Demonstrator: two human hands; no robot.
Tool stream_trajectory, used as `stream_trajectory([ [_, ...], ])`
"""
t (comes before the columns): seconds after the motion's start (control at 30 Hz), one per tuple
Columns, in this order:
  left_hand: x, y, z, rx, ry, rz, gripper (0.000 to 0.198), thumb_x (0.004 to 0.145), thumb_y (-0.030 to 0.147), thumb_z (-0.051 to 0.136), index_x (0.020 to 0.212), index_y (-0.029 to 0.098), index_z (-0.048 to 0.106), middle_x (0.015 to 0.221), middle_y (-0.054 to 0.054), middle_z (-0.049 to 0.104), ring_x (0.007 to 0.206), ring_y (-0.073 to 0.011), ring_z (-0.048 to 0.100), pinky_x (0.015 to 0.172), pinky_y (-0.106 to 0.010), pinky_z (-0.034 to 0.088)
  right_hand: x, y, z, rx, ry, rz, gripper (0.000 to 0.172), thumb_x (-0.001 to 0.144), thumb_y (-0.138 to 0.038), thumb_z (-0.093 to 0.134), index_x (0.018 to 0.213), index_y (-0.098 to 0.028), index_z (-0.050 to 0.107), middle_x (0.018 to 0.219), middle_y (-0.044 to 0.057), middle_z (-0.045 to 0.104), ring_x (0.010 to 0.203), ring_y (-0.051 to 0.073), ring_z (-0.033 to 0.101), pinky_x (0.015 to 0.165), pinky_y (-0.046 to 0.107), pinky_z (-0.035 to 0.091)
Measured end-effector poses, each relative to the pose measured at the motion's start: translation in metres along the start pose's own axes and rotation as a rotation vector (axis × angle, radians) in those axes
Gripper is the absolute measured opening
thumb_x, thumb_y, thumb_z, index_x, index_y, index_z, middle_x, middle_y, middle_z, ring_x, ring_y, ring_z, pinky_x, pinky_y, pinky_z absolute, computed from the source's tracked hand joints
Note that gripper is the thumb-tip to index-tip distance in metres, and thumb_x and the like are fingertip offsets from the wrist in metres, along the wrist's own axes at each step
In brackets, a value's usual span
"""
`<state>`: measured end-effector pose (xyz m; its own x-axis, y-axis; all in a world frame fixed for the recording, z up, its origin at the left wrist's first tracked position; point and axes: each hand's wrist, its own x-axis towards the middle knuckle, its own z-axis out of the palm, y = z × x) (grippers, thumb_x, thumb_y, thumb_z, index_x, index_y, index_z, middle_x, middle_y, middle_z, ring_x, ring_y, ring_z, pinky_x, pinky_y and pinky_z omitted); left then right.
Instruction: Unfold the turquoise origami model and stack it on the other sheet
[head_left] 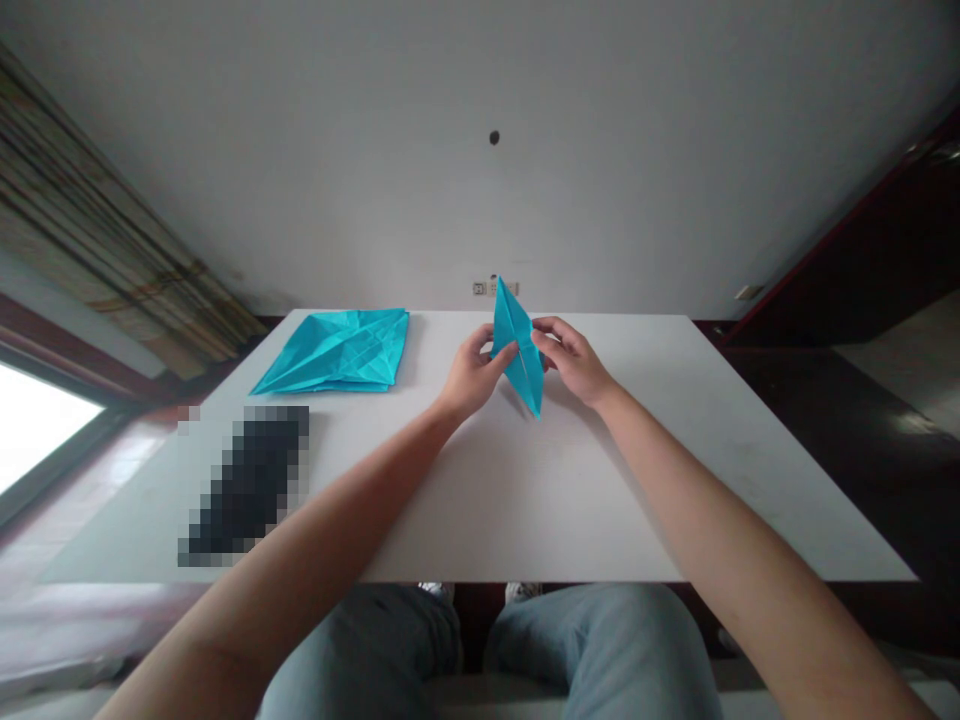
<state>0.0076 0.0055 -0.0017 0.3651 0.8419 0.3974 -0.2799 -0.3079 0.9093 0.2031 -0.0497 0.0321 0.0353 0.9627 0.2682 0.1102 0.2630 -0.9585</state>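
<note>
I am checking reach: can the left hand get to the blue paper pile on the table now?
Probably yes: only open table lies between the left hand and the paper pile, but that hand is pinching the folded blue paper.

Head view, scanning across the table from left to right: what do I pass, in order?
blurred dark object → creased blue sheet lying flat → left hand → folded blue paper, pinched by both hands → right hand

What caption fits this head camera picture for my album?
Left hand and right hand pinch a folded blue paper shape over a white table, creased blue sheets nearby.
</note>
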Motion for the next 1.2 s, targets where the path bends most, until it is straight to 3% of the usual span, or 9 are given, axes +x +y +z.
stream_trajectory([
  [0.17, 0.001, 0.001, -0.001, 0.015, -0.018, 0.034, 0.056, 0.094, 0.071, 0.094, 0.124, 0.025, 0.086, 0.121, -0.009, 0.088, 0.114, -0.0302, 0.085, 0.104, -0.049, 0.075, 0.003, 0.005, -0.005, 0.051, 0.024, 0.061, 0.078, 0.088, -0.105, 0.075, 0.11, -0.031, 0.086, 0.094, 0.004, 0.078, 0.083, 0.022, 0.072, 0.071, 0.036, 0.062],
  [0.27, -0.003, 0.005, -0.003, 0.081, -0.057, 0.094, 0.042, 0.094, 0.064, 0.096, 0.111, 0.027, 0.092, 0.137, -0.012, 0.082, 0.134, -0.0333, 0.08, 0.117, -0.049, 0.07, 0.003, 0.006, -0.008, 0.016, 0.089, 0.001, 0.072, 0.089, -0.098, 0.08, 0.118, -0.033, 0.09, 0.113, 0.006, 0.082, 0.09, 0.023, 0.073, 0.072, 0.036, 0.061],
  [0.37, -0.007, 0.012, -0.005, 0.109, -0.11, 0.069, 0.043, 0.105, 0.069, 0.08, 0.106, 0.028, 0.094, 0.149, -0.013, 0.076, 0.144, -0.0363, 0.076, 0.118, -0.051, 0.069, 0.002, 0.003, -0.008, -0.03, 0.128, -0.064, 0.065, 0.094, -0.093, 0.081, 0.121, -0.034, 0.092, 0.135, 0.007, 0.082, 0.107, 0.025, 0.076, 0.079, 0.036, 0.064],
  [0.47, -0.007, 0.014, -0.003, 0.075, -0.066, 0.012, 0.063, 0.115, 0.077, 0.061, 0.101, 0.024, 0.091, 0.148, -0.014, 0.077, 0.134, -0.0336, 0.079, 0.11, -0.048, 0.072, 0.0, -0.002, -0.007, -0.052, 0.132, -0.087, 0.065, 0.098, -0.093, 0.076, 0.12, -0.035, 0.093, 0.139, 0.007, 0.083, 0.119, 0.029, 0.077, 0.087, 0.039, 0.066],
  [0.63, -0.002, 0.004, 0.001, 0.034, 0.061, 0.015, 0.061, 0.087, 0.067, 0.103, 0.125, 0.026, 0.079, 0.134, -0.011, 0.081, 0.105, -0.0239, 0.082, 0.085, -0.035, 0.071, -0.002, -0.007, -0.007, -0.085, 0.133, -0.125, 0.06, 0.1, -0.089, 0.075, 0.117, -0.034, 0.095, 0.139, 0.008, 0.083, 0.118, 0.029, 0.077, 0.083, 0.038, 0.063],
  [0.73, -0.002, -0.003, 0.0, 0.055, 0.071, 0.01, 0.072, 0.082, 0.06, 0.109, 0.135, 0.027, 0.074, 0.142, -0.012, 0.078, 0.112, -0.0259, 0.083, 0.089, -0.038, 0.071, -0.002, -0.008, -0.008, -0.114, 0.126, -0.162, 0.059, 0.101, -0.087, 0.075, 0.119, -0.035, 0.096, 0.138, 0.009, 0.08, 0.115, 0.029, 0.076, 0.08, 0.039, 0.063],
  [0.9, -0.002, -0.003, -0.007, 0.271, 0.145, 0.089, 0.044, 0.093, 0.052, 0.099, 0.123, 0.026, 0.08, 0.144, -0.013, 0.076, 0.127, -0.028, 0.078, 0.108, -0.045, 0.067, -0.002, -0.006, -0.008, -0.136, 0.115, -0.198, 0.054, 0.106, -0.081, 0.073, 0.123, -0.035, 0.097, 0.139, 0.009, 0.079, 0.123, 0.03, 0.075, 0.104, 0.048, 0.065],
  [1.03, 0.0, -0.001, -0.008, 0.276, 0.129, 0.097, 0.031, 0.098, 0.048, 0.092, 0.113, 0.024, 0.08, 0.128, -0.01, 0.078, 0.117, -0.0245, 0.076, 0.102, -0.04, 0.065, -0.002, -0.005, -0.008, -0.153, 0.104, -0.213, 0.053, 0.107, -0.08, 0.071, 0.121, -0.036, 0.097, 0.14, 0.009, 0.081, 0.139, 0.034, 0.073, 0.127, 0.055, 0.057],
  [1.2, -0.001, 0.002, -0.007, 0.313, 0.152, 0.13, 0.027, 0.099, 0.048, 0.094, 0.102, 0.024, 0.081, 0.123, -0.009, 0.075, 0.113, -0.0232, 0.072, 0.1, -0.037, 0.062, -0.002, -0.007, -0.007, -0.169, 0.097, -0.231, 0.057, 0.105, -0.083, 0.073, 0.119, -0.034, 0.096, 0.138, 0.01, 0.082, 0.143, 0.035, 0.072, 0.134, 0.055, 0.052],
])
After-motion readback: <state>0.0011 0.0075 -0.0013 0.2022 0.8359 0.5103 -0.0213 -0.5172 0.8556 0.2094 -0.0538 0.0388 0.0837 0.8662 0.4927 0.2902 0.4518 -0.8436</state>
